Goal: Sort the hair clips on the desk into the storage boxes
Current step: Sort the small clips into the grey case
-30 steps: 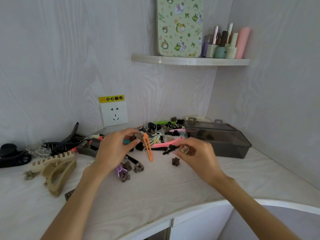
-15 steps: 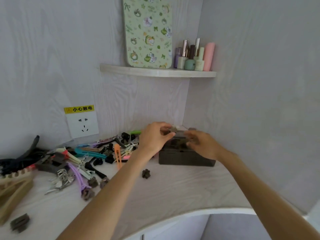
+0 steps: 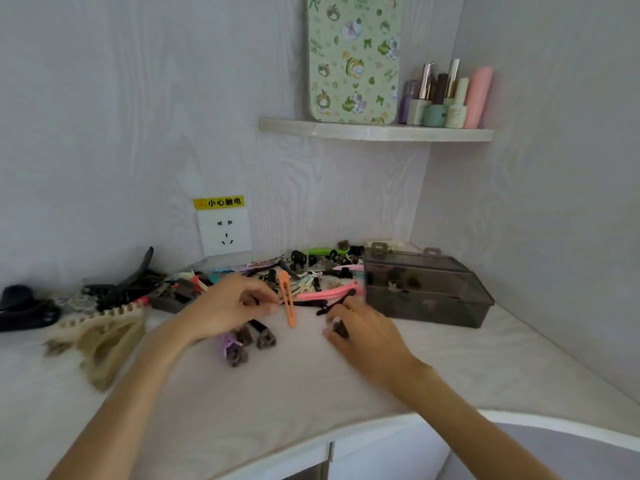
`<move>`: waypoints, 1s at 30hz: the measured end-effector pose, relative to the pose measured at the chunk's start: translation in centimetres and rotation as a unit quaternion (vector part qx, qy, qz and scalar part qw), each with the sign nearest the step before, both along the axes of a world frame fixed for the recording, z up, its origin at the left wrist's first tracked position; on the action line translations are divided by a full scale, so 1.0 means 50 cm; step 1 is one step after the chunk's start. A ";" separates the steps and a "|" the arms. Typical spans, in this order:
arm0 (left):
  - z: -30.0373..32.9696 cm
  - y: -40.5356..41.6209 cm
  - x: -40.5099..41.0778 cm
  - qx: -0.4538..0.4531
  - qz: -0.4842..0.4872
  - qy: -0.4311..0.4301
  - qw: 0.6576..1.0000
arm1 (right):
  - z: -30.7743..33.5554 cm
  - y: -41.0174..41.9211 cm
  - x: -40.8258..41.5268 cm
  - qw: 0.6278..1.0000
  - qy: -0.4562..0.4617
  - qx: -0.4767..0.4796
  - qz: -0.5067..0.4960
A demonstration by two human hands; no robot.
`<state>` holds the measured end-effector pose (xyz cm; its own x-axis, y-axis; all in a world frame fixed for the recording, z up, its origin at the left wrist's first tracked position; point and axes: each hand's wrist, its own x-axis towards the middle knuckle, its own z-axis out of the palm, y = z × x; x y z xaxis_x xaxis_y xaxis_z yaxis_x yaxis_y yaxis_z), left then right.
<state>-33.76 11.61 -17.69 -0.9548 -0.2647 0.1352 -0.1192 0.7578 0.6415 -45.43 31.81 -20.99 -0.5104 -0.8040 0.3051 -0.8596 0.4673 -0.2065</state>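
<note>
Hair clips lie heaped along the wall, among them an orange clip (image 3: 287, 301) and a long pink clip (image 3: 325, 294). A dark see-through storage box (image 3: 429, 296) stands at the right, with small clips showing through its wall. My left hand (image 3: 232, 306) hovers with curled, parted fingers just left of the orange clip, nothing clearly in it. My right hand (image 3: 363, 329) rests on the desk left of the box, its fingertips pinching a small dark clip (image 3: 337, 328). Small brown claw clips (image 3: 265, 338) and a purple clip (image 3: 227, 341) lie beneath my left hand.
A big beige claw clip (image 3: 104, 337) and black clips (image 3: 24, 308) sit at the left. A wall socket (image 3: 225, 230) is behind the pile. A shelf (image 3: 374, 131) above holds a green patterned board and several cosmetic bottles. The desk's curved front edge (image 3: 346, 427) is near.
Both hands have come back from the storage box to the clip pile. My right hand has closed on the small dark clip lying on the desk.
</note>
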 end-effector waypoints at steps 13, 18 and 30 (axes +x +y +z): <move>-0.002 -0.051 0.094 0.025 -0.015 -0.117 0.993 | -0.026 -0.104 0.096 0.972 -0.181 -0.089 0.124; -0.003 -0.061 0.101 0.049 0.004 -0.123 0.991 | -0.035 -0.116 0.098 0.983 -0.121 -0.089 0.107; -0.009 -0.036 0.099 -0.091 0.046 -0.074 0.992 | -0.024 -0.108 0.071 0.881 -0.357 -0.309 0.022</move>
<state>-28.79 9.80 -18.14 -0.9404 -0.3364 0.0493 -0.2764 0.8408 0.4654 -41.89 26.41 -22.21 -0.7216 -0.6213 0.3054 -0.4221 0.0451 -0.9054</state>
